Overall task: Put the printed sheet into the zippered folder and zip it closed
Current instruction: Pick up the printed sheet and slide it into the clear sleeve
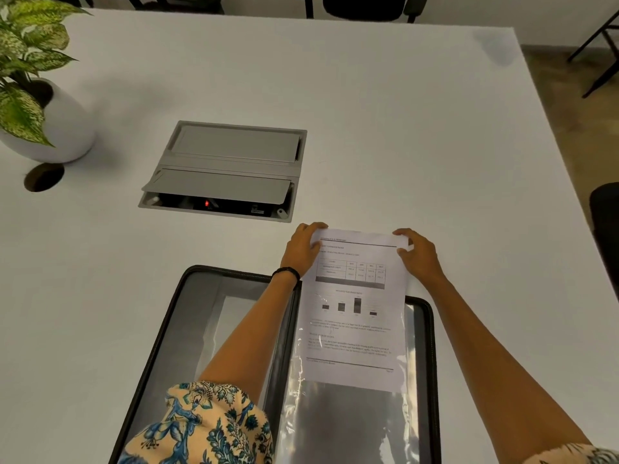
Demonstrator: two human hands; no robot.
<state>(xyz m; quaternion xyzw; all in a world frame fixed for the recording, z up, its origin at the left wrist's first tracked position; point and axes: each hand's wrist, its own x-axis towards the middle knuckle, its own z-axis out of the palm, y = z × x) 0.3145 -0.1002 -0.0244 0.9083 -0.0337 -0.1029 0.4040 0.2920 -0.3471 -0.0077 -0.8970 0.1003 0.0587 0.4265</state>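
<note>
Item: printed sheet (358,316). Far corners are pinched, one in each grip, left hand (303,249) and right hand (418,254). Long axis set away from the body. Laid over the right half of the open zippered folder (174,306), lower end apparently sleeved.

counter (402,128) plain white-grey; printed sheet (355,329) white w/ black text, grid table & dark bar chart; zippered folder (157,346) black trim, glossy grey-clear inside; sleeve (207,426) cream w/ blue-teal floral print; wristband (286,272) black; plant (23,45) lvs green w/ cream speckles; pot (70,128) white; cable box (234,149) silver-grey, red light (207,203) inside.
</note>
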